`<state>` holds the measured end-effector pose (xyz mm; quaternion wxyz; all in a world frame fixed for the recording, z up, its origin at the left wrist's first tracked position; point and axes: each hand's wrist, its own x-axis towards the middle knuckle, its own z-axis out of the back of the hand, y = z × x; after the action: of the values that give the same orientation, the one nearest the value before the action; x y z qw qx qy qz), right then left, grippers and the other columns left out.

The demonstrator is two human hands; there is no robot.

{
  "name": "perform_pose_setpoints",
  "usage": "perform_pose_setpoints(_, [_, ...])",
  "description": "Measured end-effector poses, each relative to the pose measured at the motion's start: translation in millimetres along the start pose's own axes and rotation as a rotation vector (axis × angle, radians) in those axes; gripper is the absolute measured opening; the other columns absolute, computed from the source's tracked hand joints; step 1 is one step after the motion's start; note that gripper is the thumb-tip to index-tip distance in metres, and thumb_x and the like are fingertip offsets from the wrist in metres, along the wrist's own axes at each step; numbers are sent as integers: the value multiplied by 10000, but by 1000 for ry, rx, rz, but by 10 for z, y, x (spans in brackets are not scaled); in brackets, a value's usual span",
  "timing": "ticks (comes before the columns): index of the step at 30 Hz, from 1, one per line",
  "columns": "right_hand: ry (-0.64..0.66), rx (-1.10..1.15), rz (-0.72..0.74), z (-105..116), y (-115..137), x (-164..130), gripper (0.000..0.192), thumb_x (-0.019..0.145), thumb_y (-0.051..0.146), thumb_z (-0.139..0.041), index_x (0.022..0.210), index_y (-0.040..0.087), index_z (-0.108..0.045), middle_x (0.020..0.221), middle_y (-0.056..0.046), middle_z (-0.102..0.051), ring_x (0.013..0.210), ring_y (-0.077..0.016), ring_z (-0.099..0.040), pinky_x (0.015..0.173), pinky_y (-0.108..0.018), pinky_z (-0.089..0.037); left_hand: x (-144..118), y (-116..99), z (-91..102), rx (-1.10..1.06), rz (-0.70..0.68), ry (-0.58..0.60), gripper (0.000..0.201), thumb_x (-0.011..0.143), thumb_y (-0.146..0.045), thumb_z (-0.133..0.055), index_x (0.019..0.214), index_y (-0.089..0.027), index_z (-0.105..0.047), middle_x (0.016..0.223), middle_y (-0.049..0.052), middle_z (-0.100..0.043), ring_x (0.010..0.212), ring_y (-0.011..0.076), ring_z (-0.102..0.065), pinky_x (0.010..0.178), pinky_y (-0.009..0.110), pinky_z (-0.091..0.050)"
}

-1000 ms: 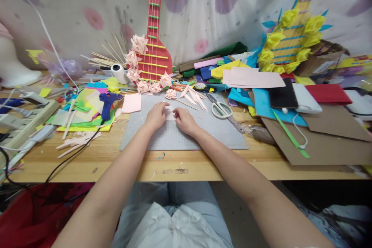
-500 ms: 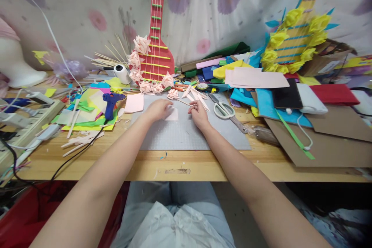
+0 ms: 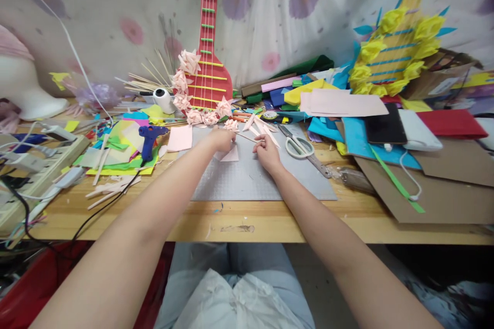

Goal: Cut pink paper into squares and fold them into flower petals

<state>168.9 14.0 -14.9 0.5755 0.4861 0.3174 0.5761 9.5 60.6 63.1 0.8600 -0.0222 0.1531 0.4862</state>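
My right hand [image 3: 267, 153] is closed, pinching a thin wooden stick [image 3: 247, 137] between thumb and fingers. The stick points left, and a pale pink paper rose [image 3: 231, 125] sits at its far end. My left hand [image 3: 223, 140] is just below the rose, with its fingers bent together close to the stick; what they hold, if anything, is hidden. Partly under my left hand lies a pale pink paper square [image 3: 230, 154] on the grey cutting mat [image 3: 247, 180]. Pink paper strips [image 3: 262, 127] lie beyond my right hand.
Scissors [image 3: 299, 147] lie on the mat's right side. A blue glue gun [image 3: 148, 141] rests on colored sheets at left, near another pink square [image 3: 179, 138]. Behind stands a red paper guitar [image 3: 208, 77] with pink roses. Cardboard [image 3: 401, 190] and a black phone [image 3: 386, 124] are at right.
My left hand has moved right and away from me, from over the pink paper square toward the rose, its fingers bending. My right hand still holds the stick. The view has shifted slightly.
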Motion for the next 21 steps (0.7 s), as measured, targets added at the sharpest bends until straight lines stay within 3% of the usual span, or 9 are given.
perform_pose_setpoints(3, [13, 5, 5, 0, 3, -1, 311, 593, 116, -335, 868, 208, -446, 573, 52, -555, 530, -119, -483, 548, -243, -352, 17, 4, -14, -28, -4, -14, 358, 663, -210, -531, 1012, -225, -613, 992, 72, -646, 936, 235, -567, 915, 384, -329])
perform_pose_setpoints(8, [18, 0, 14, -1, 21, -8, 311, 585, 103, -338, 852, 207, -460, 560, 53, -546, 539, -121, -494, 562, -248, -369, 29, -6, -43, -66, -137, -116, 219, 635, -129, -529, 807, -197, -646, 978, 99, -611, 977, 258, -518, 799, 321, -392])
perform_pose_setpoints(12, [16, -8, 16, -1, 16, -3, 318, 585, 99, -336, 856, 204, -466, 562, 54, -546, 541, -117, -494, 561, -246, -368, 21, -35, -16, -79, -130, -104, 256, 621, -96, -537, 829, -214, -628, 903, 72, -617, 957, 239, -511, 836, 329, -364])
perform_pose_setpoints(17, [31, 2, 21, -3, -24, 13, 326, 594, 103, -333, 869, 206, -474, 570, 58, -547, 526, -111, -491, 546, -241, -366, 11, -56, 24, 0, -160, -69, 327, 674, -111, -505, 944, -250, -626, 972, 91, -600, 988, 274, -493, 885, 415, -314])
perform_pose_setpoints(21, [33, 10, 25, -5, -39, 21, 330, 592, 99, -326, 867, 204, -477, 567, 60, -545, 511, -107, -487, 536, -237, -362, -7, -88, 13, 29, -230, -119, 276, 687, -107, -490, 864, -249, -646, 1021, 89, -565, 1046, 265, -448, 881, 375, -325])
